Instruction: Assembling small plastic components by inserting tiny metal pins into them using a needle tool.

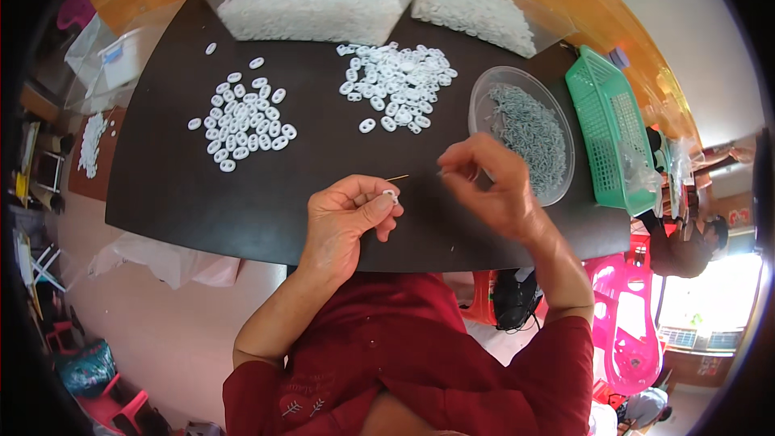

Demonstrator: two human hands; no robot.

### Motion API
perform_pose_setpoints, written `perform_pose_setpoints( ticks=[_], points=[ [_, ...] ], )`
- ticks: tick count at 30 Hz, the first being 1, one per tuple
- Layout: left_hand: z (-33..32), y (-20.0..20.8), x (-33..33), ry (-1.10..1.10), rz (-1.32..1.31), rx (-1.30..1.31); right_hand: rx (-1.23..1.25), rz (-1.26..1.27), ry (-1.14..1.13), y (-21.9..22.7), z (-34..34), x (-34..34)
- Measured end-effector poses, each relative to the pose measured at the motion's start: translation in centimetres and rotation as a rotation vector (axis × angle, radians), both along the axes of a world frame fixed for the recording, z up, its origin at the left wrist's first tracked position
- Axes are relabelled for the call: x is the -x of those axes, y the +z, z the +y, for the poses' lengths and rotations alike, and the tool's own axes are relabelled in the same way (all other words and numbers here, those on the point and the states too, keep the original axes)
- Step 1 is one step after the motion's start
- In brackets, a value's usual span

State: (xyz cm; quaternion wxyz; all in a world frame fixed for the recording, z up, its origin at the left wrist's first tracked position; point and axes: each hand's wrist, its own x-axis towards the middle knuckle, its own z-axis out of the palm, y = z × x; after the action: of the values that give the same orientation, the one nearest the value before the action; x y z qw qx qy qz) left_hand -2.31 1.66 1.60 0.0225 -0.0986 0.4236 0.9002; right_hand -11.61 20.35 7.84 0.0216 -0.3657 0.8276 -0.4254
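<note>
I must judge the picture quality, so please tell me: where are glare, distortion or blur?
Head view: the bright opening at right is washed out to white; head view: the dark table has a bowed near edge, and the picture's corners are black; head view: the right hand looks slightly soft, perhaps from motion.

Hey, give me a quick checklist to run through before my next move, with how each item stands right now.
1. White piece gripped in left hand: ok.
2. Thin gold rod secured by that hand: cannot tell; it sticks out beside it.
3. Right hand holding a part: cannot tell; too small and blurred.
4. Right hand touching the white piece: not ok; there is a gap.
5. Grey parts near the right hand: ok, in the round clear tub.
6. Left pile and right pile separate: ok.
</note>
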Motion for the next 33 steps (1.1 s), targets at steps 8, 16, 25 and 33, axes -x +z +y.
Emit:
perform_pose_setpoints(
  ticks=[8, 16, 25, 33],
  points=[
    [-0.8, -0.4, -0.8, 0.065, 0.030, 0.063, 0.082, -0.240, 0.207, -2.0, -4.2, -0.8],
    [-1.0, -0.8, -1.0, 0.085, 0.036, 0.106, 0.132, -0.367, 0.140, -2.3, -4.7, -1.3],
    [-1.0, -0.7, -1.0, 0.070, 0.015, 0.115, 0.101, -0.361, 0.130, -2.4, -4.6, -1.3],
    [-1.1, -0.7, -1.2, 0.077, 0.025, 0.180, 0.084, -0.421, 0.139, -2.4, -4.8, -1.2]
  ],
)
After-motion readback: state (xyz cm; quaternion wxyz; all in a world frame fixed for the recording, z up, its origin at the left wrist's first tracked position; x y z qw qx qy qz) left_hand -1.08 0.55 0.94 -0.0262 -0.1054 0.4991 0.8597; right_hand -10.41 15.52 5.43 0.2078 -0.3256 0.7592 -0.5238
